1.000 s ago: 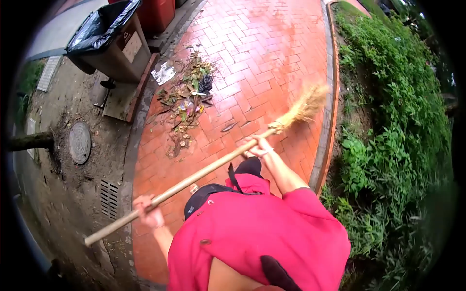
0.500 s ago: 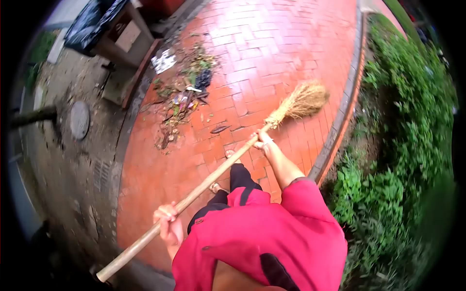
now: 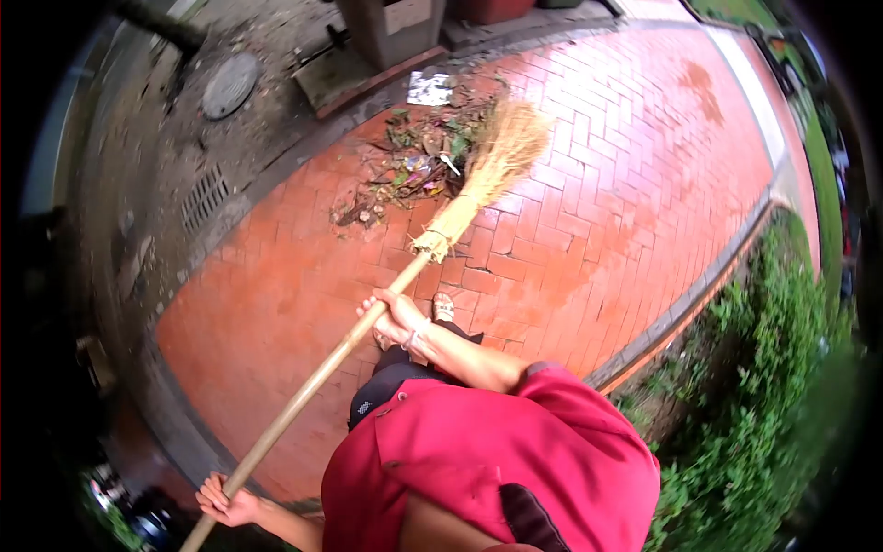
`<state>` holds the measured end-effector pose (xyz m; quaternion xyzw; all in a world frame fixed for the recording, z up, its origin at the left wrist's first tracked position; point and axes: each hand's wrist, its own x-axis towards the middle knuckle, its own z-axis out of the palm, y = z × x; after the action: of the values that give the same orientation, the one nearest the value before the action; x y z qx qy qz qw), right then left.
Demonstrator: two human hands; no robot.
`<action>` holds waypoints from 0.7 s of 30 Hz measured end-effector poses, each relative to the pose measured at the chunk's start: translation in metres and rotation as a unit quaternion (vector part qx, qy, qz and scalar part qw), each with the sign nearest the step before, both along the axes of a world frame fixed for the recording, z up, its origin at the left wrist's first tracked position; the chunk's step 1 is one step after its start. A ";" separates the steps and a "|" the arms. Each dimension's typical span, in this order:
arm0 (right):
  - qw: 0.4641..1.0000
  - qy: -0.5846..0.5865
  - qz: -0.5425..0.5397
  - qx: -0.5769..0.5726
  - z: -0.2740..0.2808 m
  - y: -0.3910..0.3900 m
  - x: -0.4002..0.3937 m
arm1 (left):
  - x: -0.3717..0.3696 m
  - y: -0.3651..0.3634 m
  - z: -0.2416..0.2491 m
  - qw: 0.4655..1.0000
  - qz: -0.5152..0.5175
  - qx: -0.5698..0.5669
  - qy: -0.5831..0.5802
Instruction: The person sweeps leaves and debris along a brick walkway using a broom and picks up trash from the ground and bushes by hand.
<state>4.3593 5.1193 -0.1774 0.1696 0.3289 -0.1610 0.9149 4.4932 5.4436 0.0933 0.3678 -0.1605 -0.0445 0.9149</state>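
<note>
A straw broom (image 3: pixel 317 382) slants across the middle of the head view, its long wooden handle running down to the lower left. My right hand (image 3: pixel 395 316) wraps round the handle a little below the bound straw. Lower down, near the handle's end, my left hand (image 3: pixel 226 502) is also closed around it. The broom's bristles (image 3: pixel 511 143) lie at the right side of a heap of leaves and litter (image 3: pixel 428 156) on the red brick paving, partly covering it. A silvery wrapper (image 3: pixel 430 88) rests at the heap's far edge.
A concrete bin stand (image 3: pixel 391 32) stands behind the heap beside a curb. A drain grate (image 3: pixel 204 198) and a round cover (image 3: pixel 231 86) lie in the ground to the left. Green shrubs (image 3: pixel 763 423) border the paving (image 3: pixel 589 267) on the right.
The broom head has swung left from bare bricks near the right curb to the heap. Both hands moved left with the handle, the left one also lower. The view has turned right.
</note>
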 end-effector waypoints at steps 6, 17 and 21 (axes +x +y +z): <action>0.991 0.000 0.109 -0.075 -0.034 -0.015 -0.049 | -0.021 0.015 -0.069 0.981 0.049 0.079 0.169; 0.991 0.026 0.115 -0.061 0.003 0.042 -0.030 | -0.038 0.134 -0.058 0.991 0.028 0.022 0.125; 0.994 0.027 0.110 0.002 -0.039 0.108 -0.012 | -0.063 0.278 -0.058 0.978 0.166 -0.027 0.121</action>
<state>4.3476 5.2277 -0.2166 0.1299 0.3709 -0.0632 0.9174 4.4301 5.7211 0.0357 0.3561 0.0136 0.0684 0.9318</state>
